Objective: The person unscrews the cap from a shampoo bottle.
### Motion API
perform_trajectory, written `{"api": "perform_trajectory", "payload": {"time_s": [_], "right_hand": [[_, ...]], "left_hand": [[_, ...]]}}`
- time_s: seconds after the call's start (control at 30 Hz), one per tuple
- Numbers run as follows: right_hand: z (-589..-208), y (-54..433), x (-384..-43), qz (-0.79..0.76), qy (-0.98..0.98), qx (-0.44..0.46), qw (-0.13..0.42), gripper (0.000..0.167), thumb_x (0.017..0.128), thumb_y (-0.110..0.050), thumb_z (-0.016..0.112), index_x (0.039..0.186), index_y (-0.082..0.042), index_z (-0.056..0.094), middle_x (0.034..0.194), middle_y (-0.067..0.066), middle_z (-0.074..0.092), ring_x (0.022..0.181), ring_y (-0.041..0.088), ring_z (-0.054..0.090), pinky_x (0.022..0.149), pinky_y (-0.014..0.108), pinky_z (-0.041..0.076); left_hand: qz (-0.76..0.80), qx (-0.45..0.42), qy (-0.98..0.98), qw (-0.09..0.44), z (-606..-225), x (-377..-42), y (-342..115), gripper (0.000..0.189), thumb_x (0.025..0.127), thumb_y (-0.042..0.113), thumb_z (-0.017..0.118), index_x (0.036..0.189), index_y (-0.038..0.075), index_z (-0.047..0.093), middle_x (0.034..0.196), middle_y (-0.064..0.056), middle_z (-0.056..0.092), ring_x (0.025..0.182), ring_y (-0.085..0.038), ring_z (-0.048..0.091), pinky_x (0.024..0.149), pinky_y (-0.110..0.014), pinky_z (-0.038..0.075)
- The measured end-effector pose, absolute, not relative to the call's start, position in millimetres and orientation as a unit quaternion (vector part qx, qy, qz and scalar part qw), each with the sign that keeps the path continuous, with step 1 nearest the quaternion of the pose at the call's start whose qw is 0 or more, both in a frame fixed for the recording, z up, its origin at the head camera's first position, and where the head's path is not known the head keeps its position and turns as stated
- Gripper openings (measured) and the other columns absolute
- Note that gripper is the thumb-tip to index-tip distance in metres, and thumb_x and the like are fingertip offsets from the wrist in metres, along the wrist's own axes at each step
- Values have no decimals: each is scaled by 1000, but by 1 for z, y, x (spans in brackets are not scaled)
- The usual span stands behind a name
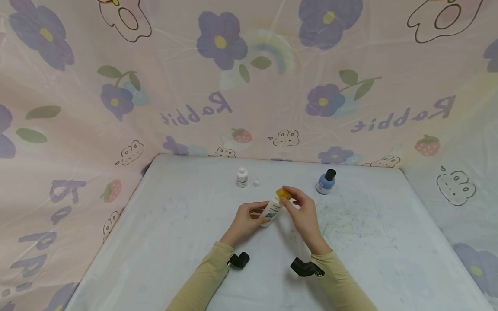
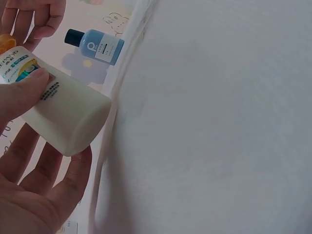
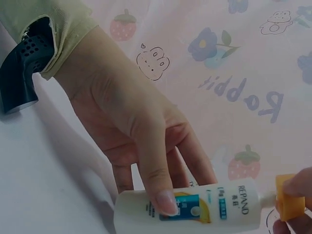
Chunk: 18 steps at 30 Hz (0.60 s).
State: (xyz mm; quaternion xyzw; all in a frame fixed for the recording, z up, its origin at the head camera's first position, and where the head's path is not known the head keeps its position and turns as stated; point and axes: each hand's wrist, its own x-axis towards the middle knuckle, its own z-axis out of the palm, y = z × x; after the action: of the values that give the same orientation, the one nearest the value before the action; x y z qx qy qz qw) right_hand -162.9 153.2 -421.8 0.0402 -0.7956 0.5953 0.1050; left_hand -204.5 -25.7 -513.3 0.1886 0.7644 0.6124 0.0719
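My left hand point(image 1: 246, 221) grips a white lotion bottle point(image 1: 271, 210), which is tilted, its neck toward the upper right. In the left wrist view the thumb presses on the label of the bottle point(image 2: 68, 107) while several fingers support the underside. At the neck, my right hand point(image 1: 306, 218) pinches a yellow cap point(image 1: 283, 194) between thumb and fingers. The right wrist view shows a bit of white neck between the cap point(image 3: 290, 197) and the bottle's shoulder. Whether the cap is fully off, I cannot tell.
Behind the hands stands a small white bottle point(image 1: 242, 178) without a cap, with a small white cap point(image 1: 257, 182) beside it. A blue bottle point(image 1: 325, 183) with a black cap is at the back right. Printed cloth point(image 1: 264, 121) hangs around the white table point(image 1: 175, 242).
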Motion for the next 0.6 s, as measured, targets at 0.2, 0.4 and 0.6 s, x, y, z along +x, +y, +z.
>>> {"api": "perform_trajectory", "payload": {"time_s": [0.2,0.4,0.6], "right_hand": [[-422,156,-165,622,-773,36,121,30,89,2,65,119,5,62,114,20,63,104,28,56,82,34,43],[-429,160,-168,646,-755,24,111,33,86,3,68,118,6,60,116,20,63,104,29,57,78,24,46],[-449,166,-177,684,-723,30,92,37,86,0,69,122,2,57,118,17,58,103,28,61,83,22,52]], "left_hand": [[615,182,764,69,-513,-204,-27,47,79,4,78,124,11,65,117,-3,66,102,-18,61,85,-31,53],[616,176,764,72,-506,-200,-29,48,79,2,77,125,11,64,119,-4,65,104,-20,60,87,-35,52],[618,175,764,63,-513,-202,-34,48,79,6,78,125,14,65,118,-1,65,103,-18,60,85,-32,52]]}}
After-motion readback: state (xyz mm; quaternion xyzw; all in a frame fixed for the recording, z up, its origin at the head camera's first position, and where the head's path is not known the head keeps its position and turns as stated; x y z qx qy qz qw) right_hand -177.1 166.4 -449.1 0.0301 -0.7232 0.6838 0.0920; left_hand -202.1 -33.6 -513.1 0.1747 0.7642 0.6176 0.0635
